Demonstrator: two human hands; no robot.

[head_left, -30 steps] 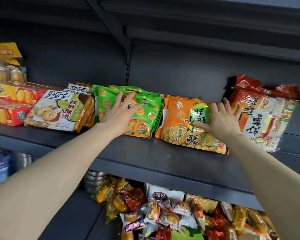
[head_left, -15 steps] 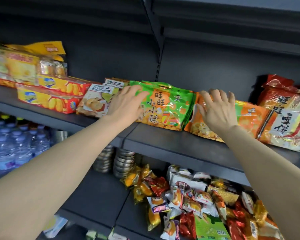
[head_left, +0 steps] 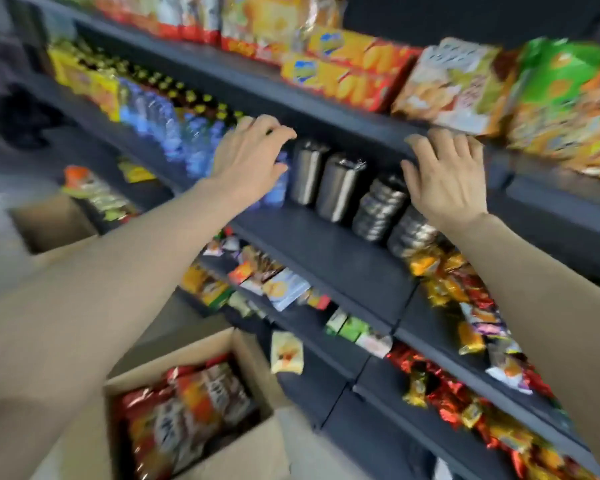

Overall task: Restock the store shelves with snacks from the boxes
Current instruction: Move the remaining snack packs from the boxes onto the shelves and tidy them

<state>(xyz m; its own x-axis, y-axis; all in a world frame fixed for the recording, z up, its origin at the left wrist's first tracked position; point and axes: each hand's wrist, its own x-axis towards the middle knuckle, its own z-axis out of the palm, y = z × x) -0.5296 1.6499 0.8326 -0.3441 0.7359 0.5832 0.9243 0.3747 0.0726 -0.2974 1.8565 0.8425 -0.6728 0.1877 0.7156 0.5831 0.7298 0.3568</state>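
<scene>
An open box (head_left: 201, 441) at lower left holds red-and-orange snack bags (head_left: 187, 407); a second box (head_left: 54, 223) sits farther left, contents unseen. Left hand (head_left: 248, 157) and right hand (head_left: 445, 174), both empty with fingers spread, hover before the shelf (head_left: 326, 251) of metal cans (head_left: 340, 192).

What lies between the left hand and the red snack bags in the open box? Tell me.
Nothing visible. The left hand is empty, up by the shelf; the box below has its flaps open and the red snack bags lie exposed. Only the left forearm crosses that view.
</scene>
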